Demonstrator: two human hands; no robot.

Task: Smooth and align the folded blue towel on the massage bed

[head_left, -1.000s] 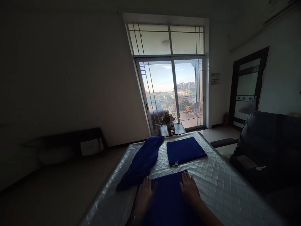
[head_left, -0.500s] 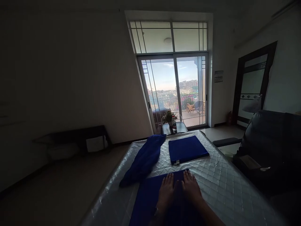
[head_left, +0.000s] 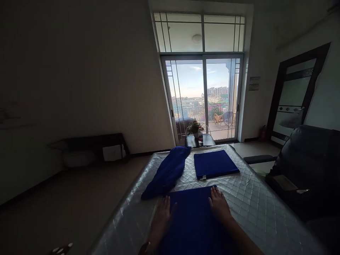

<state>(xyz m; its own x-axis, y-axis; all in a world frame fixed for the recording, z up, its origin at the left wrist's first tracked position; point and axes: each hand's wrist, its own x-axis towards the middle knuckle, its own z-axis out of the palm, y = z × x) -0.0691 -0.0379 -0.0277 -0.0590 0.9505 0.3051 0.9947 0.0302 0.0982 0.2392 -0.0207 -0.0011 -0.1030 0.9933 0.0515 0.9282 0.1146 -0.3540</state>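
Our quilted mattress (head_left: pixel 252 209) carries three blue cloths. The nearest cloth (head_left: pixel 192 219) lies flat under us, so our left hand (head_left: pixel 160 221) and right hand (head_left: pixel 219 207) press its edges, fingers spread flat, gripping nothing. Beyond lie a folded square (head_left: pixel 215 163) and a rumpled piece (head_left: pixel 168 171).

Potted plant (head_left: pixel 195 126) before glass doors (head_left: pixel 203 97)

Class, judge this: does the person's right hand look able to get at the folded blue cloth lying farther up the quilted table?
Probably yes. The right hand lies flat on the near cloth, and only bare table separates it from the folded cloth; nothing blocks the way.
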